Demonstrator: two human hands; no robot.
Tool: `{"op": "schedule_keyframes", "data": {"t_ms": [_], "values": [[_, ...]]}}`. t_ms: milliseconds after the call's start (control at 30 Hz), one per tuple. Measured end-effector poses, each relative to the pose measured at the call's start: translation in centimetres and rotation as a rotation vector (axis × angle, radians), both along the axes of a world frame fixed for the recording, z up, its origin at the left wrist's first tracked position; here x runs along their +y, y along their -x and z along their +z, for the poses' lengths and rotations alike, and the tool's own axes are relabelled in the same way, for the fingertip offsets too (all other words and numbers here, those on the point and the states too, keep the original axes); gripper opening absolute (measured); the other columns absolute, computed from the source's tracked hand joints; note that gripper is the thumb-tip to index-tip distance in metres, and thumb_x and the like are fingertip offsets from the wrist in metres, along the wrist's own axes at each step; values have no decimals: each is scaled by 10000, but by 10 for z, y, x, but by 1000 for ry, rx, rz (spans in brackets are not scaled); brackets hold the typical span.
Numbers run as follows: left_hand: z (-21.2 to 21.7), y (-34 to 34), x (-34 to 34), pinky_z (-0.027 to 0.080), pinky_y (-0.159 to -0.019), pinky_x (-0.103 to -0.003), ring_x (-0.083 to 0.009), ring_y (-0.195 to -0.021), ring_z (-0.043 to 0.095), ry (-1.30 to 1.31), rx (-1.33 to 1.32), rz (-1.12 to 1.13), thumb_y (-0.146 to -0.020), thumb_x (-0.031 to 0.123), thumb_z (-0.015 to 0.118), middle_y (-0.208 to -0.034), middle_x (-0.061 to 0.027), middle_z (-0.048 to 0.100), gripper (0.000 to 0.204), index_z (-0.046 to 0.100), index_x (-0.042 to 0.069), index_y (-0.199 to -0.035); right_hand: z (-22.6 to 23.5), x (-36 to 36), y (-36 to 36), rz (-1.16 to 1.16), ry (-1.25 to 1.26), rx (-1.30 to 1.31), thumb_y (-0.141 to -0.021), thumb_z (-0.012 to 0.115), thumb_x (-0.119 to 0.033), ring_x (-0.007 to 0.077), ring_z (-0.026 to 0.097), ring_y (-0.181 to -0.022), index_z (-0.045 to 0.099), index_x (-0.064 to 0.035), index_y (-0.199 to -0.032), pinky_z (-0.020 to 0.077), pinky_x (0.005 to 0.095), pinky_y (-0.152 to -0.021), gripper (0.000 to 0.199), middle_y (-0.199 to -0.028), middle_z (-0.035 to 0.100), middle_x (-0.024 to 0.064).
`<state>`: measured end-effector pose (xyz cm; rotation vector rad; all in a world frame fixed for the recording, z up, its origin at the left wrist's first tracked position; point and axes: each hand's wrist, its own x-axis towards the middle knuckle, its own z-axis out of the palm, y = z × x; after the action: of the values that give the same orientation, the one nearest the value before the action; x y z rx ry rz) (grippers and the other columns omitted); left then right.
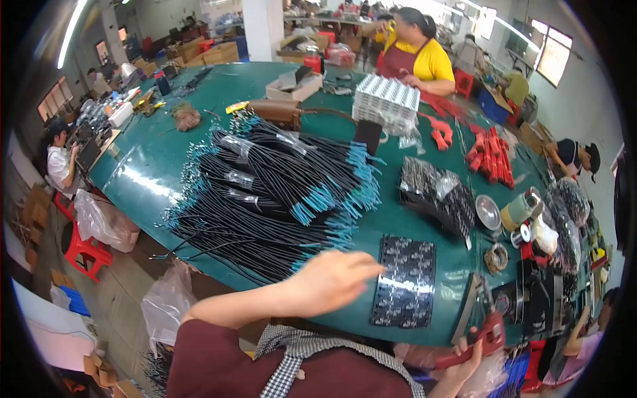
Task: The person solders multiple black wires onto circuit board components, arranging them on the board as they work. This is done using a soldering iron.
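Observation:
My right hand [468, 355], at the lower right, is wrapped round a red glue gun [492, 331] whose front end points up towards the table. My left hand [330, 282] reaches across from the left; its fingers are smeared by motion at the left edge of a black sheet of small circuit boards [406, 285]. Whether those fingers hold anything cannot be made out. Beyond that hand lies a large spread of black cables [265, 199] with blue ends, some bundled in clear wrap. Their cut ends fan out on the left.
On the green table [136, 156] are more dark boards [434, 192], a metal dish [488, 212], red parts [491, 156], a white tray stack [386, 99], a brown bag [274, 113] and a solder spool [521, 235]. A co-worker in yellow [431, 63] stands across the table.

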<state>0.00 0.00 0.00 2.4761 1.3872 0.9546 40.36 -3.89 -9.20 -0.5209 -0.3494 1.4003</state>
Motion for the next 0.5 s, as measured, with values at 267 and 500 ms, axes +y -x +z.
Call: {"op": "schedule_keyframes", "data": {"t_ms": [267, 500], "values": [[-84, 54, -31, 443, -758, -362, -246, -856, 567, -183, 21, 575, -705, -6, 610, -912, -68, 601, 241, 631, 45, -940, 60, -8, 20, -286, -114, -915, -812, 615, -89, 125, 496, -543, 381, 29, -1262, 388, 211, -440, 521, -1043, 564, 190], [-81, 99, 12, 412, -844, -383, -254, -940, 541, -244, 248, 665, -726, 6, 566, -994, -71, 577, 280, 624, 50, -996, 32, -8, 48, -246, 17, -814, -811, 617, -101, 128, 503, -540, 363, 33, -1274, 387, 207, -434, 545, -1030, 569, 201]]}}
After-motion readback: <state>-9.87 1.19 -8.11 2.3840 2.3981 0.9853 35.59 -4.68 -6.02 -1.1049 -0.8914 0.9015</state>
